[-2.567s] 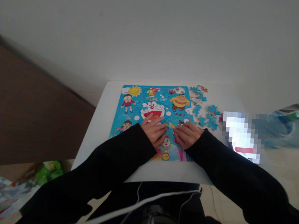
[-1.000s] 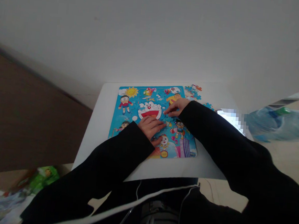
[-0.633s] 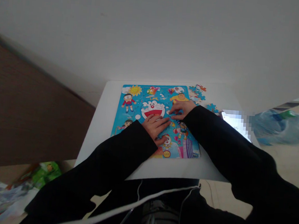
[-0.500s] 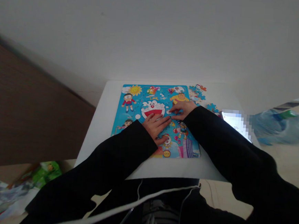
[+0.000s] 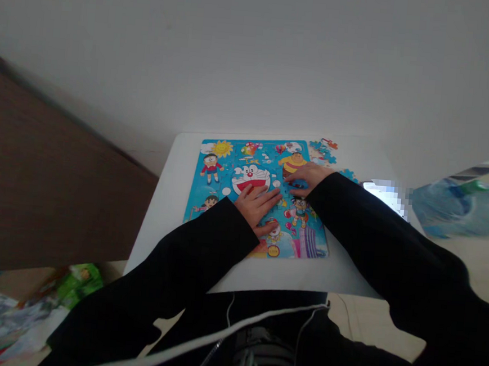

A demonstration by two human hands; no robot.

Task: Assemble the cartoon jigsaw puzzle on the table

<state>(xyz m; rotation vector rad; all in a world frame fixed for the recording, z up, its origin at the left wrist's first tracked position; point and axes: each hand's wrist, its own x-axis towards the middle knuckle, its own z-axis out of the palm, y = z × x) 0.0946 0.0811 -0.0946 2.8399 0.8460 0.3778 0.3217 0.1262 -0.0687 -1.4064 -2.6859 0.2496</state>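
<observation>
A white table with a smooth top (image 5: 296, 277) stands against a plain grey-white wall (image 5: 254, 54), a dark brown wood-grained panel (image 5: 57, 191) slanting along its left. On the tabletop lies a flat, blue cartoon jigsaw puzzle (image 5: 251, 175), near the middle of the view. Loose blue and orange puzzle pieces (image 5: 323, 150) are scattered just beside its upper right edge, and a device with a bright white screen (image 5: 383, 195) lies farther right. Beyond it sits a clear bluish plastic bag (image 5: 462, 211); at lower left, a bright green package (image 5: 79, 284) rests among clutter.

The person's left hand (image 5: 258, 206) lies on the puzzle with fingers spread, grasping nothing, and covers part of the printed picture. The right hand (image 5: 308, 178) bends its fingers down to the puzzle's right half; whether it pinches a piece cannot be told. A black sleeve (image 5: 363, 232) hides some loose pieces and the near part of the device, whose screen is pixelated. The clutter is blurred and cut off by the frame.
</observation>
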